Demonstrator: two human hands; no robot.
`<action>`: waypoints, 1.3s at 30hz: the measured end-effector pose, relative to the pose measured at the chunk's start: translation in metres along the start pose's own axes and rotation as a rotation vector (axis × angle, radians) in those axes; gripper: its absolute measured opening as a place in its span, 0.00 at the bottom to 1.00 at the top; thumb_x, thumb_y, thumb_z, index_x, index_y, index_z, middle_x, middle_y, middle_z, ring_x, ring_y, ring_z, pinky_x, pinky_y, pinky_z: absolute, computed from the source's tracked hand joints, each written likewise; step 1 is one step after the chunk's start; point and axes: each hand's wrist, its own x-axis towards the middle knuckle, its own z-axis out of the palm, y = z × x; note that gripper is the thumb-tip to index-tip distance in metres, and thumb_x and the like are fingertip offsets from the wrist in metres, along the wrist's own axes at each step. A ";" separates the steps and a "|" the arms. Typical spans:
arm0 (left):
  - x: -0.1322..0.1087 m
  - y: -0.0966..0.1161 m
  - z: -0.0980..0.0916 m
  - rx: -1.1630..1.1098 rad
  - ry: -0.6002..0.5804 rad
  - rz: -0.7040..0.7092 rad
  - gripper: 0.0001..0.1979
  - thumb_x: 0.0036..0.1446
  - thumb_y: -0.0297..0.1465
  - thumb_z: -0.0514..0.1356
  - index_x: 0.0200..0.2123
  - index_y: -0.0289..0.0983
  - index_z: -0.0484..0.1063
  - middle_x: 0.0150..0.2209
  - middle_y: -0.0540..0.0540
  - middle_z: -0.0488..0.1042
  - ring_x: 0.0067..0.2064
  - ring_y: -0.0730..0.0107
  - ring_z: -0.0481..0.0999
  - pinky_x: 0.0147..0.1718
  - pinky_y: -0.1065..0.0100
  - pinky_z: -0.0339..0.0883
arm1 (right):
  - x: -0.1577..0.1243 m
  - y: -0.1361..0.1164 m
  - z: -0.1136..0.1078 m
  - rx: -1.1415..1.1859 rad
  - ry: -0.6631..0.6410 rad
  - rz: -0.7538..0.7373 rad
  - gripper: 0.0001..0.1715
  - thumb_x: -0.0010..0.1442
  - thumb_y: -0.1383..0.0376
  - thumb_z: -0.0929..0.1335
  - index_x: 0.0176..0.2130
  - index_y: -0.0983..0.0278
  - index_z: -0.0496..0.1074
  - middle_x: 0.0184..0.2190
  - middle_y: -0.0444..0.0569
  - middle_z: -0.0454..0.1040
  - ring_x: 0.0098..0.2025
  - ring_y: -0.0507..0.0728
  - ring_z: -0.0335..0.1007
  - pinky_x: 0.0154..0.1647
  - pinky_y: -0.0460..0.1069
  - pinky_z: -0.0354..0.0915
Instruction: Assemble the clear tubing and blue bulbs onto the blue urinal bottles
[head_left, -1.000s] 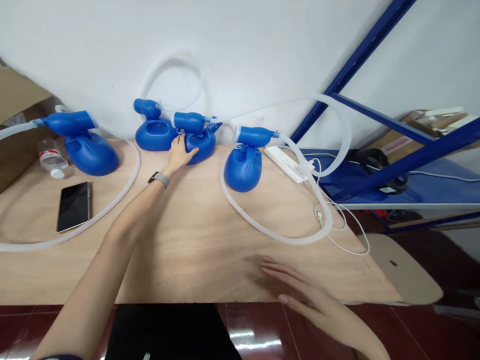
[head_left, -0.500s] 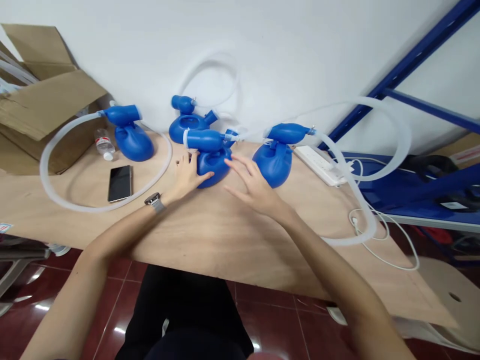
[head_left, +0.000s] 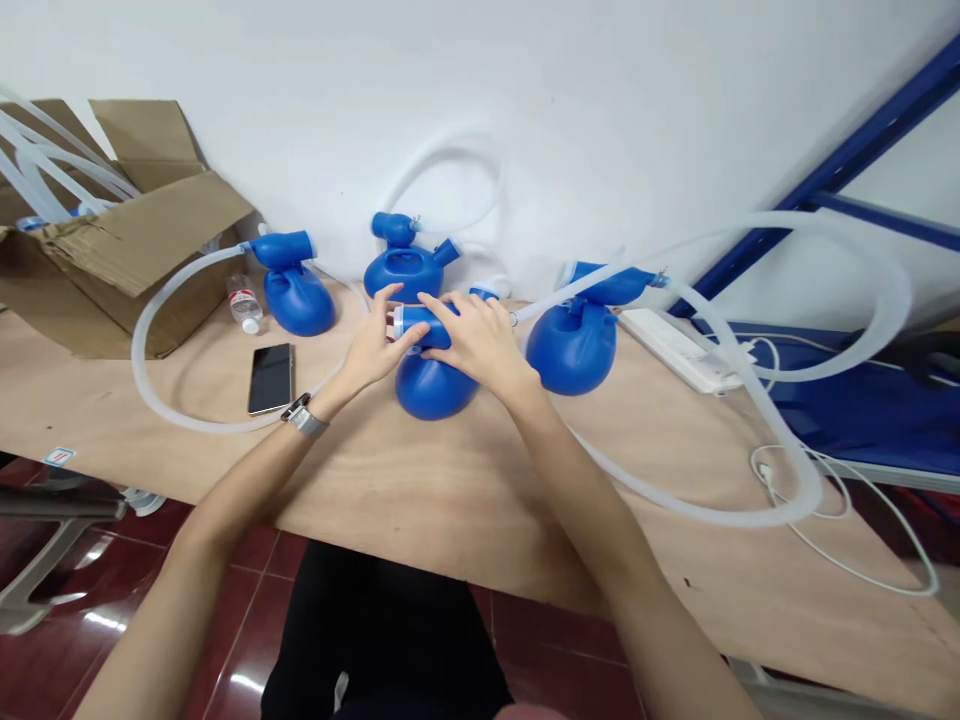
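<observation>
The middle blue urinal bottle [head_left: 435,390] stands on the table in front of me, its tube-shaped blue head piece lying across the top. My left hand [head_left: 377,345] curls round the left end of that piece, beside its white ring [head_left: 398,322]. From the right, my right hand [head_left: 478,338] lies over the head piece with its fingers bent around it, hiding much of it. Close behind stands a second blue urinal bottle [head_left: 401,272], its head piece resting on top. A third blue bottle [head_left: 571,345] with a clear hose [head_left: 780,430] is just to the right.
On the left are another blue bottle [head_left: 300,302] with a looped hose, a phone [head_left: 271,378], a water bottle [head_left: 244,303] and an open cardboard box [head_left: 150,235] holding hoses. A white power strip [head_left: 679,350] and cable lie at right, near a blue metal rack [head_left: 832,160].
Both hands have moved up from the bottle's sides onto its head piece, and the right hand has closed on it. The bottle is nearer to me. The view has shifted slightly.
</observation>
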 end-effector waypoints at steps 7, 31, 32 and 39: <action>0.020 0.006 0.011 0.103 0.094 -0.024 0.18 0.81 0.37 0.50 0.42 0.39 0.76 0.41 0.44 0.83 0.40 0.62 0.80 0.45 0.62 0.69 | -0.002 -0.001 0.005 -0.065 0.022 -0.027 0.42 0.76 0.56 0.71 0.81 0.61 0.60 0.72 0.65 0.71 0.64 0.74 0.72 0.57 0.62 0.67; 0.030 0.003 0.020 -0.241 0.118 -0.328 0.14 0.75 0.30 0.55 0.38 0.38 0.79 0.43 0.44 0.82 0.49 0.63 0.80 0.54 0.66 0.75 | -0.004 -0.002 -0.003 -0.144 0.019 -0.070 0.34 0.75 0.58 0.71 0.74 0.63 0.69 0.67 0.65 0.77 0.59 0.72 0.73 0.53 0.60 0.63; 0.030 0.007 0.016 -0.231 0.072 -0.345 0.14 0.76 0.32 0.56 0.39 0.38 0.79 0.45 0.44 0.83 0.49 0.63 0.80 0.53 0.67 0.76 | -0.004 -0.002 -0.002 -0.138 0.030 -0.079 0.33 0.76 0.58 0.70 0.74 0.63 0.69 0.67 0.65 0.77 0.60 0.72 0.73 0.54 0.61 0.63; 0.029 0.019 0.005 -0.303 -0.077 -0.527 0.19 0.76 0.43 0.57 0.41 0.35 0.78 0.44 0.41 0.82 0.41 0.60 0.84 0.30 0.68 0.81 | -0.004 -0.013 0.001 -0.148 0.014 -0.079 0.36 0.74 0.64 0.69 0.76 0.63 0.67 0.69 0.66 0.75 0.61 0.73 0.72 0.53 0.62 0.64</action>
